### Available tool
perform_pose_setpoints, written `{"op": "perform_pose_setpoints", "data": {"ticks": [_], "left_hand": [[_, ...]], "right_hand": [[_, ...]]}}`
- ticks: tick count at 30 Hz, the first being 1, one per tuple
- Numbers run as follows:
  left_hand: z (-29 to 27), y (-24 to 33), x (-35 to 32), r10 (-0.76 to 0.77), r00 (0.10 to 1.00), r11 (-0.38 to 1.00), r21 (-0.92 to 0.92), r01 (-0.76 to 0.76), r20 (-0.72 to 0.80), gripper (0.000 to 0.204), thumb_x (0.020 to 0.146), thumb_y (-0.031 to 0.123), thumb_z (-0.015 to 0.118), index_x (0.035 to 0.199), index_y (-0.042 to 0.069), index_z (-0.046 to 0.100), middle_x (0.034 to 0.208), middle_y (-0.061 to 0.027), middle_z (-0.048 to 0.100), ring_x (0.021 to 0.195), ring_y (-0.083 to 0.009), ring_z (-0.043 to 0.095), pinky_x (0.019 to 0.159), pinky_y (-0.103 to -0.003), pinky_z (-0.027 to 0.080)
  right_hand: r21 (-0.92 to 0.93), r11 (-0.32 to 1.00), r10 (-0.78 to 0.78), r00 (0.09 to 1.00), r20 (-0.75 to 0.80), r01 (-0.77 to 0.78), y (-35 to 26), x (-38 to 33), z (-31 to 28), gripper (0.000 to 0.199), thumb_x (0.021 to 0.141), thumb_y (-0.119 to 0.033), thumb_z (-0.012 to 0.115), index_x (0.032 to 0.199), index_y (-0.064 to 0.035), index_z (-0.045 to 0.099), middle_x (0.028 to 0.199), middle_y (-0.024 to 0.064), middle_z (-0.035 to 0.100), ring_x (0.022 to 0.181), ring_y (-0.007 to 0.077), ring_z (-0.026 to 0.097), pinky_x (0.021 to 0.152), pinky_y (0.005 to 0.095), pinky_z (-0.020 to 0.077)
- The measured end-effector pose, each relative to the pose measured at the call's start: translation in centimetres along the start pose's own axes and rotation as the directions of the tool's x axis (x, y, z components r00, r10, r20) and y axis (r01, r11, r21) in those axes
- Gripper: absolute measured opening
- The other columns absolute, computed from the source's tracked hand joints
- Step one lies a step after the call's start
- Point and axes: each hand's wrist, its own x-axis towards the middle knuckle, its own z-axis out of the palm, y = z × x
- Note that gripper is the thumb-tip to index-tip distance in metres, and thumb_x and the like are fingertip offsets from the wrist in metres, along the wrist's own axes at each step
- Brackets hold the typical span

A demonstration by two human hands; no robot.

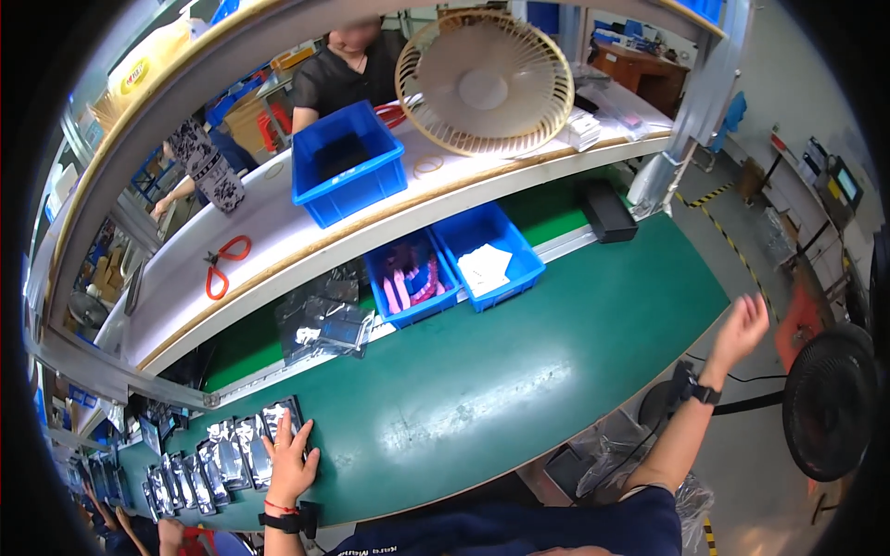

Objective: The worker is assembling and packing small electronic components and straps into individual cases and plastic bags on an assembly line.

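My left hand (291, 461) lies flat, fingers spread, on the green belt (519, 371), its fingertips touching the last of a row of several silvery foil pouches (227, 454) at the lower left. My right hand (742, 326) is raised off the right end of the belt, fingers loosely apart, holding nothing. A black watch (705, 393) sits on that wrist, and a red string and black band on the left wrist.
Two blue bins (489, 258) with pink and white items stand at the belt's far side, beside a pile of dark bags (323, 320). The white shelf holds a blue bin (345, 165), a beige fan (484, 83) and orange-handled pliers (222, 264). A person sits behind it. A black fan (828, 400) stands at right.
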Motion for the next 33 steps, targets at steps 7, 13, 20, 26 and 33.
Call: {"op": "perform_pose_setpoints", "data": {"ticks": [7, 13, 20, 26, 33], "left_hand": [[-0.7, 5.4, 1.3, 0.168, 0.977, 0.986, 0.008, -0.169, -0.131, 0.058, 0.078, 0.023, 0.065, 0.130, 0.006, 0.046, 0.147, -0.0243, 0.021, 0.135, -0.0400, 0.023, 0.106, -0.057, 0.016], [0.8, 10.5, 0.4, 0.402, 0.915, 0.882, -0.257, -0.395, -0.026, 0.033, 0.081, 0.011, 0.062, 0.112, -0.001, 0.060, 0.136, -0.0230, 0.041, 0.124, -0.0394, 0.041, 0.101, -0.044, 0.033], [3.6, 16.4, 1.1, 0.740, 0.665, 0.669, -0.210, -0.713, 0.102, 0.024, 0.080, 0.008, 0.061, 0.102, -0.002, 0.063, 0.126, -0.0204, 0.052, 0.121, -0.0384, 0.045, 0.101, -0.045, 0.035], [4.9, 18.3, -1.0, 0.795, 0.603, 0.599, -0.225, -0.768, 0.060, 0.022, 0.080, 0.006, 0.062, 0.100, -0.001, 0.064, 0.124, -0.0198, 0.053, 0.119, -0.0382, 0.047, 0.101, -0.045, 0.035], [5.2, 17.9, -2.8, 0.776, 0.629, 0.622, -0.205, -0.756, 0.035, 0.019, 0.081, 0.002, 0.060, 0.099, -0.002, 0.064, 0.121, -0.0183, 0.056, 0.116, -0.0361, 0.051, 0.098, -0.042, 0.038]], "right_hand": [[0.128, 0.958, -0.285, 0.828, 0.483, 0.255, -10.3, -2.5, 8.1, 0.007, 0.080, -0.008, 0.065, 0.085, -0.0025, 0.066, 0.077, 0.0085, 0.067, 0.073, 0.0160, 0.065, 0.068, 0.0270, 0.0494], [-0.258, 0.961, 0.034, 0.890, 0.455, 0.095, -7.3, -5.5, -6.1, 0.012, 0.081, -0.013, 0.065, 0.083, -0.0010, 0.065, 0.072, 0.0093, 0.066, 0.066, 0.0138, 0.064, 0.061, 0.0268, 0.0475], [-0.920, 0.289, 0.795, 0.602, 0.076, -0.266, 4.3, -22.7, -35.5, 0.022, 0.077, -0.020, 0.059, 0.070, -0.0010, 0.068, 0.068, 0.0206, 0.063, 0.065, 0.0314, 0.066, 0.058, 0.0380, 0.0495], [-0.951, 0.118, 0.993, 0.037, 0.113, -0.287, 12.0, -39.1, -43.2, 0.029, 0.083, -0.025, 0.059, 0.080, 0.0032, 0.066, 0.064, 0.0132, 0.064, 0.055, 0.0216, 0.061, 0.054, 0.0331, 0.0489], [-0.785, 0.098, 0.966, 0.249, -0.074, -0.612, 6.3, -27.2, -36.0, 0.053, 0.084, -0.047, 0.057, 0.063, 0.0007, 0.062, 0.054, 0.0114, 0.060, 0.041, 0.0190, 0.057, 0.049, 0.0328, 0.0478]]}}
